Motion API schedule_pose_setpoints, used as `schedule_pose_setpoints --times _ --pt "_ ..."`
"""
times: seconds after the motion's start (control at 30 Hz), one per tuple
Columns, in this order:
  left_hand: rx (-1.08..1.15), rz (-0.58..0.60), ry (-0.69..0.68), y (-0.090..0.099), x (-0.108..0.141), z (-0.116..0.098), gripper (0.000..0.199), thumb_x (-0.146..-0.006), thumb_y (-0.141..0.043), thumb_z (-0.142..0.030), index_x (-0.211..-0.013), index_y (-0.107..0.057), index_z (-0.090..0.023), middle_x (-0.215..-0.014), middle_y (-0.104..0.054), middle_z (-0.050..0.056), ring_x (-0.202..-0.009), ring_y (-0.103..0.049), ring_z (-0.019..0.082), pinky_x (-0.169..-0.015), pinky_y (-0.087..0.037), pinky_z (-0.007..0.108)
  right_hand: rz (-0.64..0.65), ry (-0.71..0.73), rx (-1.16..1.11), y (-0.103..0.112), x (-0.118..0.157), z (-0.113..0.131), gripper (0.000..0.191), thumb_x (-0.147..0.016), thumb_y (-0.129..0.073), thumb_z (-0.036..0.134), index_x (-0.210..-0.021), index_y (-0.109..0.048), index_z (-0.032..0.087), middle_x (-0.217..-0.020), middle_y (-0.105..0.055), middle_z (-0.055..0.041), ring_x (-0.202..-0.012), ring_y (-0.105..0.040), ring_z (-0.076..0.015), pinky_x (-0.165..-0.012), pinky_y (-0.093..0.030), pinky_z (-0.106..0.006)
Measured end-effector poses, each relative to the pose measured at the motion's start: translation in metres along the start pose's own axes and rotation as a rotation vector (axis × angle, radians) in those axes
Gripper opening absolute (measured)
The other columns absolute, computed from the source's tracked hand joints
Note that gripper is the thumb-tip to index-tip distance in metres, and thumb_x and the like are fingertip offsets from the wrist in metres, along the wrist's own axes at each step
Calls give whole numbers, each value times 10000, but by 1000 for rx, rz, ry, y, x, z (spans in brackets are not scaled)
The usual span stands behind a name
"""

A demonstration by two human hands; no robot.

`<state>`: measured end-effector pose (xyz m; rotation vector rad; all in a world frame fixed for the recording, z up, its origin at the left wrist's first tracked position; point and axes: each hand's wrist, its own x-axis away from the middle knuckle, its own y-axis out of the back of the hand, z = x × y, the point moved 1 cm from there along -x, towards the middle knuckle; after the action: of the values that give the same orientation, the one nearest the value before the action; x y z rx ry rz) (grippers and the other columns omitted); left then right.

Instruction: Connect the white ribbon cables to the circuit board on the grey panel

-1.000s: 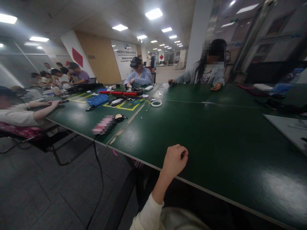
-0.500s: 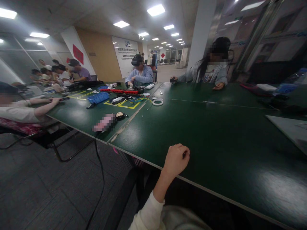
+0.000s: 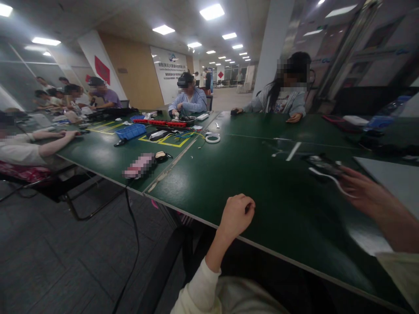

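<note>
dark item is held by right hand, left hand curled narrow, blue basket contents unclear.

Dressed in pale colours

The left hand is bare, and so is the forearm just behind it. Further behind this hand comes a left sleeve of cream-white cloth, with soft wrinkles. The right hand is also bare, but blurred. Behind it is a right sleeve, which looks somewhat darker, rather beige. Behind the left hand, beside its sleeve, shows rounded greyish clothing; which garment, I cannot tell.
</note>
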<state>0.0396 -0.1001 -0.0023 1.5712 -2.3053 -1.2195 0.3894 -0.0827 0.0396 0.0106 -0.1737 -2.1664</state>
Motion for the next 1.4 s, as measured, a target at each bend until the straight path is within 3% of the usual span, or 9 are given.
schedule_pose_setpoints --times 0.1,0.2,0.27,0.37,0.5,0.77,0.97,1.2,1.4 --pt "12 -14 8 0 0 -1 154 -870 -444 -172 -884 -597 -186 -883 -597 5 -812 -551 111 -785 -429 253 166 -245 -185 -52 20 -10 262 -770 -557 97 -939 -658 271 -833 -668 -71 -501 -523 -44 -383 -342 -141" --pt "11 -28 -7 -1 -1 -1 153 -860 -444 -155 -864 -594 -187 -878 -592 4 -817 -547 114 -765 -429 243 384 -248 -236 -93 40 -16 295 -735 -603 94 -986 -640 243 -788 -662 -32 -455 -484 -34 -331 -333 -105" --pt "-4 -37 -13 -1 -2 -2 154 -849 -445 -142 -841 -591 -188 -866 -589 3 -821 -544 120 -760 -429 244 484 -224 -178 -106 47 -19 338 -724 -645 137 -1046 -619 237 -879 -669 -34 -564 -572 -63 -433 -462 -119" --pt "-21 -36 -16 -1 -3 -3 156 -838 -445 -135 -825 -591 -189 -858 -590 5 -824 -546 127 -756 -431 246 577 -195 -57 -109 50 -20 462 -724 -679 228 -1168 -556 252 -1061 -643 -50 -846 -643 -142 -709 -561 -207" --pt "-32 -32 -25 -1 -4 -2 148 -825 -453 -130 -814 -590 -187 -848 -592 7 -813 -549 128 -757 -432 248 636 -155 35 -96 49 -16 484 -746 -659 327 -1202 -530 226 -1183 -588 -88 -1023 -603 -217 -893 -519 -310" --pt "-10 -48 -40 -4 -3 0 147 -839 -446 -146 -813 -585 -186 -839 -587 1 -794 -543 118 -745 -430 245 641 30 397 -66 35 -25 398 -804 -524 467 -1110 -600 223 -1240 -552 -77 -1057 -578 -256 -885 -505 -373" --pt "-34 -14 -62 -4 -7 -3 168 -842 -429 -138 -828 -591 -180 -855 -588 7 -783 -543 114 -726 -432 238 451 435 759 -89 49 -32 464 -840 -425 464 -1225 -526 225 -1267 -520 -81 -1157 -492 -265 -986 -402 -431" --pt "-192 57 -212 19 -77 -25 179 -869 -413 -197 -859 -588 -163 -868 -574 27 -810 -541 131 -749 -435 251 558 554 930 -131 72 -24 571 -841 -403 543 -1349 -383 281 -1396 -383 -78 -1271 -342 -336 -1019 -281 -560" --pt "-482 51 -107 -5 -145 0 222 -886 -372 -177 -991 -568 -166 -1029 -555 77 -938 -528 174 -814 -431 300 534 596 1028 -146 66 -28 593 -857 -366 533 -1369 -356 234 -1453 -289 -89 -1339 -193 -351 -1053 -194 -570"
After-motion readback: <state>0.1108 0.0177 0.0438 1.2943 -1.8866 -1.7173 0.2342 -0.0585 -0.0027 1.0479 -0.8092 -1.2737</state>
